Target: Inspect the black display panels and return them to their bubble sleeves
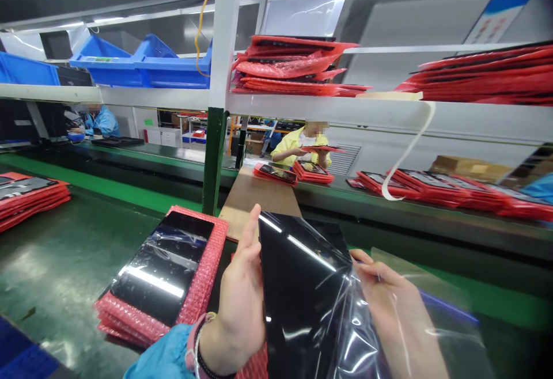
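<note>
Upright in front of me is a glossy black screen panel (298, 287), its lower end cut off by the frame. My left hand (242, 287) grips it along the left edge, the fingers partly hidden. At the upper right corner, my right hand (389, 292) pinches a clear plastic film (360, 327). This film is creased and partly lifted off the panel's right side, and a transparent sheet of it hangs over my right hand. Left of my left hand, another black screen panel (166, 264) lies on a stack of red bubble-wrap sheets (207, 269).
Red-wrapped panels (34, 197) are stacked at the far left of the green bench (64, 258). A shelf (302, 102) crosses above, bearing blue bins (142, 68) and red packets (294, 68). A green-and-white post (215, 160) stands ahead. Across the bench, a person in yellow (289, 146) handles a red packet.
</note>
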The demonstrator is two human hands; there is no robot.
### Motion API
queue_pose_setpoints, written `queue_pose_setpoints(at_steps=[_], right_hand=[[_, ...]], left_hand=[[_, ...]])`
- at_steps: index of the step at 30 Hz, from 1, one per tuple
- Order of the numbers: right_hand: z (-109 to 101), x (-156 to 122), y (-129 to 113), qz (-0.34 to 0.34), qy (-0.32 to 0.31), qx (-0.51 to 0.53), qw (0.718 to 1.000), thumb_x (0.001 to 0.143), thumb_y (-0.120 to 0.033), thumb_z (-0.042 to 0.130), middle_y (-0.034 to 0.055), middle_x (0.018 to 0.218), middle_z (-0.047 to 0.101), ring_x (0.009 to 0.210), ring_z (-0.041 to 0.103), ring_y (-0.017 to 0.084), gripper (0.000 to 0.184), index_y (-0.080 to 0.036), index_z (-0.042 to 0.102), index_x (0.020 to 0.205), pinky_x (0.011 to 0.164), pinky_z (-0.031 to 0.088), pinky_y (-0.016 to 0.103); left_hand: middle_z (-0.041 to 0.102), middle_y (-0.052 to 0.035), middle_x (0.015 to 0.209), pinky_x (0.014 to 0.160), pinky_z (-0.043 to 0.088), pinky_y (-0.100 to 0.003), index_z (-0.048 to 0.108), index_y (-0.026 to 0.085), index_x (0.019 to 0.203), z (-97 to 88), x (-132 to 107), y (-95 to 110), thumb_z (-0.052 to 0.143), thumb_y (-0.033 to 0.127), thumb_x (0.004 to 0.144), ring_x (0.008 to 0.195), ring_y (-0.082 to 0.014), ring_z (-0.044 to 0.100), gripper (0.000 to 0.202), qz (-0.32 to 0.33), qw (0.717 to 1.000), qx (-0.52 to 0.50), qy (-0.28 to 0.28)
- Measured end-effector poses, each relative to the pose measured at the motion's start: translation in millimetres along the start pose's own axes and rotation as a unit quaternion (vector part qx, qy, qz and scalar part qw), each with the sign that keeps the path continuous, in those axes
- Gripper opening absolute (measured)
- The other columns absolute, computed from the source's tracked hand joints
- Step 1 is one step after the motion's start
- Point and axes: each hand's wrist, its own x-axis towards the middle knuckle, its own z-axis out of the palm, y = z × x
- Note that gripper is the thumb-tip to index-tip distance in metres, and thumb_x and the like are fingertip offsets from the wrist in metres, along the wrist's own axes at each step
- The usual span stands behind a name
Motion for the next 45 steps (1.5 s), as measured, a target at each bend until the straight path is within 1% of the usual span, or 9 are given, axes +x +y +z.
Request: queue_pose_setpoints(at_steps=[5, 9, 15, 22, 26, 30, 35, 40, 45], right_hand=[[15.2, -6.5, -3.1, 0.056, 0.065, 0.012, 0.996, 0.052, 0.002, 0.050, -0.0007, 0.062, 0.056, 0.052, 0.062, 0.008, 0.022, -0.015, 0.059, 0.062, 0.054, 0.058, 0.011], [22.9, -13.9, -5.8, 0.069, 0.090, 0.022, 0.993, 0.060, 0.006, 0.047, 0.0005, 0.067, 0.057, 0.055, 0.062, 0.007, 0.025, -0.011, 0.062, 0.068, 0.055, 0.058, 0.011], [24.3, -16.2, -6.6, 0.073, 0.116, 0.020, 0.990, 0.061, 0.006, 0.046, 0.0009, 0.072, 0.059, 0.058, 0.063, 0.007, 0.026, -0.013, 0.062, 0.068, 0.055, 0.056, 0.008], [14.4, -8.3, -3.5, 0.080, 0.083, 0.011, 0.993, 0.058, 0.003, 0.051, -0.0002, 0.070, 0.058, 0.056, 0.062, 0.008, 0.023, -0.016, 0.060, 0.067, 0.054, 0.057, 0.011], [9.7, -2.1, 0.4, 0.063, 0.059, 0.006, 0.996, 0.055, 0.004, 0.056, -0.0016, 0.073, 0.060, 0.060, 0.065, 0.008, 0.025, -0.018, 0.056, 0.065, 0.061, 0.058, 0.011], [14.9, -4.4, 0.7, 0.083, 0.061, 0.012, 0.995, 0.055, 0.003, 0.051, 0.0009, 0.072, 0.063, 0.054, 0.063, 0.008, 0.025, -0.017, 0.056, 0.069, 0.051, 0.056, 0.012], [23.1, -15.0, -4.0, 0.097, 0.074, 0.021, 0.992, 0.056, 0.006, 0.050, -0.0052, 0.062, 0.060, 0.045, 0.059, 0.005, 0.030, -0.019, 0.055, 0.071, 0.049, 0.055, 0.008], [17.4, -10.1, -1.6, 0.090, 0.056, -0.006, 0.994, 0.057, 0.004, 0.051, -0.0005, 0.070, 0.067, 0.054, 0.067, 0.010, 0.032, -0.018, 0.058, 0.079, 0.052, 0.059, 0.014], [6.9, -8.2, 3.5, 0.058, 0.012, -0.038, 0.998, 0.061, -0.001, 0.061, -0.0015, 0.068, 0.066, 0.067, 0.071, 0.016, 0.025, -0.023, 0.060, 0.072, 0.061, 0.062, 0.019]], left_hand=[[0.052, 0.0121, 0.146, 0.122, 0.017, -0.030, 0.071, 0.031, 0.118, -2.9, 7.2, -1.5, 0.049, 0.012, 0.087, 0.146, -0.0115, 0.030, 0.042, -0.013, 1.000, -0.016, 0.012], [0.055, 0.0142, 0.143, 0.121, 0.015, -0.022, 0.074, 0.033, 0.110, -3.2, 9.0, -0.3, 0.056, 0.006, 0.078, 0.144, -0.0076, 0.032, 0.045, 0.006, 1.000, 0.015, 0.020], [0.051, 0.0142, 0.145, 0.119, 0.013, -0.018, 0.069, 0.032, 0.121, -4.6, 9.8, 1.4, 0.061, 0.006, 0.072, 0.142, -0.0079, 0.037, 0.056, 0.011, 0.999, 0.048, 0.022], [0.050, 0.0112, 0.147, 0.121, 0.012, -0.022, 0.061, 0.029, 0.132, -5.0, 13.7, 0.1, 0.057, 0.009, 0.076, 0.142, -0.0113, 0.037, 0.060, 0.002, 0.998, 0.054, 0.019], [0.048, 0.0128, 0.147, 0.120, 0.009, -0.019, 0.063, 0.029, 0.131, -5.8, 15.2, -0.4, 0.055, 0.011, 0.081, 0.145, -0.0087, 0.031, 0.053, 0.011, 0.997, 0.074, 0.027], [0.044, 0.0125, 0.150, 0.119, 0.010, -0.017, 0.057, 0.028, 0.136, -9.1, 20.2, -1.4, 0.055, 0.015, 0.089, 0.146, -0.0068, 0.027, 0.049, 0.016, 0.996, 0.090, 0.020], [0.042, 0.0097, 0.153, 0.120, 0.012, -0.019, 0.056, 0.027, 0.138, -13.4, 27.7, -1.2, 0.052, 0.016, 0.092, 0.145, -0.0091, 0.031, 0.048, 0.008, 0.995, 0.093, 0.025], [0.038, 0.0101, 0.154, 0.121, 0.013, -0.024, 0.058, 0.029, 0.136, -15.0, 31.0, -1.0, 0.052, 0.017, 0.092, 0.147, -0.0103, 0.027, 0.045, 0.002, 0.994, 0.106, 0.037], [0.036, 0.0090, 0.155, 0.121, 0.014, -0.024, 0.055, 0.028, 0.138, -14.3, 32.7, -0.6, 0.048, 0.015, 0.093, 0.148, -0.0099, 0.025, 0.047, 0.002, 0.993, 0.115, 0.040]])
